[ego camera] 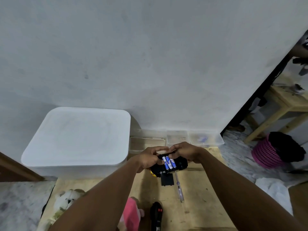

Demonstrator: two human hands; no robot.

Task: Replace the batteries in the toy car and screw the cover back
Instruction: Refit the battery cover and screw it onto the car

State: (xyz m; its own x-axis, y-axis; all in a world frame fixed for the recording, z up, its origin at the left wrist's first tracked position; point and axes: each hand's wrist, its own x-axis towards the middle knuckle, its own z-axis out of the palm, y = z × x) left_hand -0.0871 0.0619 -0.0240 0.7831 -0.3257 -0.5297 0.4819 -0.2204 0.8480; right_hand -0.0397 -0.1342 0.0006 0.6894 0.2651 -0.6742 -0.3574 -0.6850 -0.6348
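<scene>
Batteries (169, 162) in toy car (155, 170) bear unreadable blue labels.

On my feed a plain pale grey wall (150, 55) fills most of the view, evenly and dimly lit, with a big white lidded storage box (76, 137) against it on the left and a row of clear plastic containers (205, 138) beside that. Below them lies a light wooden tabletop (200, 205), with marbled grey floor (236, 155) on either side. Past the wall's right edge stands a pale wooden stool (283, 104), and a pink mesh basket (265, 155) holding dark cloth (286, 147) sits near its leg.
</scene>
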